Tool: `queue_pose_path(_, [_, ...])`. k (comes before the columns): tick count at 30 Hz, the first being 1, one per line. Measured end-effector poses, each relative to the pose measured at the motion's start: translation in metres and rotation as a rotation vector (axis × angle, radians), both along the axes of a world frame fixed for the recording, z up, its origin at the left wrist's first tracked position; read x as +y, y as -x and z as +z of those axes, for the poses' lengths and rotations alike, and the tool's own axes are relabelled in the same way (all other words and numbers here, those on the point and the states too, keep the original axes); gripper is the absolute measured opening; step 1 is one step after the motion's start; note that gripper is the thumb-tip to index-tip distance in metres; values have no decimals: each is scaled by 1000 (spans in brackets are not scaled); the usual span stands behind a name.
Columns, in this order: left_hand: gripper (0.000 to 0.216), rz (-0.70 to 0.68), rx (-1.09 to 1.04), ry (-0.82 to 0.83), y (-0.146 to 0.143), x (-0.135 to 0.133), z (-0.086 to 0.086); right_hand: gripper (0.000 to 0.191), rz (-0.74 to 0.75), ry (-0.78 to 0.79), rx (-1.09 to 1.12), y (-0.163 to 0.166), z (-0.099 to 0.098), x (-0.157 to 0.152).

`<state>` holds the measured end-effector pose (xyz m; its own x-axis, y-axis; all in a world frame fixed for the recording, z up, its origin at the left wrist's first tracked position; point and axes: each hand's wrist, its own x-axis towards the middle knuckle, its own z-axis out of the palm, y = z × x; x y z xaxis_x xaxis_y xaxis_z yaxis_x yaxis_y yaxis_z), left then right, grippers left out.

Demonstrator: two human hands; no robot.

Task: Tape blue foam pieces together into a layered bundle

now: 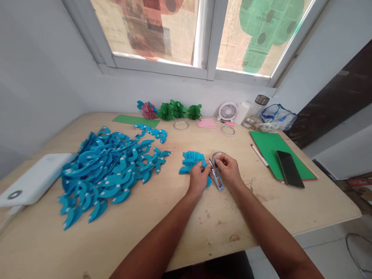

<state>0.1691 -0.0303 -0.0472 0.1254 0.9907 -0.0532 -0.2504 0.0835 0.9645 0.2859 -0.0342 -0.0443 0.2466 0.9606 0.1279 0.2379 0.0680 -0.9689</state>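
My left hand [200, 176] is closed in a pinch at the edge of a blue cut-paper piece [208, 182], which shows partly behind the fingers. My right hand [228, 168] is also pinched, close to the left one; whatever lies between its fingertips is too small to make out. Between the two hands lies a pair of thread snips [217, 182], blades pointing away from me. Just beyond the left hand stands a row of folded blue paper pieces [192, 158]. A ring-shaped roll [218, 153] is partly covered by the right hand.
A large heap of blue paper pieces [107, 166] spreads over the left side, beside a white power bank [37, 178]. Folded green paper shapes [177, 109], a small fan [228, 111] and a glass bottle [255, 110] line the wall. A phone [290, 168] rests on green sheets [269, 149].
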Motion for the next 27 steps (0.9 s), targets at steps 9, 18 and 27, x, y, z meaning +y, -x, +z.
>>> queue_pose_path(9, [15,-6,-15,-6,-1,1,-2,11,-18,8,-17,-1,1,0])
queue_pose_path(18, [15,-3,-1,7,0,0,-2,10,-1,-14,-99,0,3,0])
queue_pose_path(27, [16,5,1,1,-2,1,-2,8,-48,-83,-293,1,3,-2])
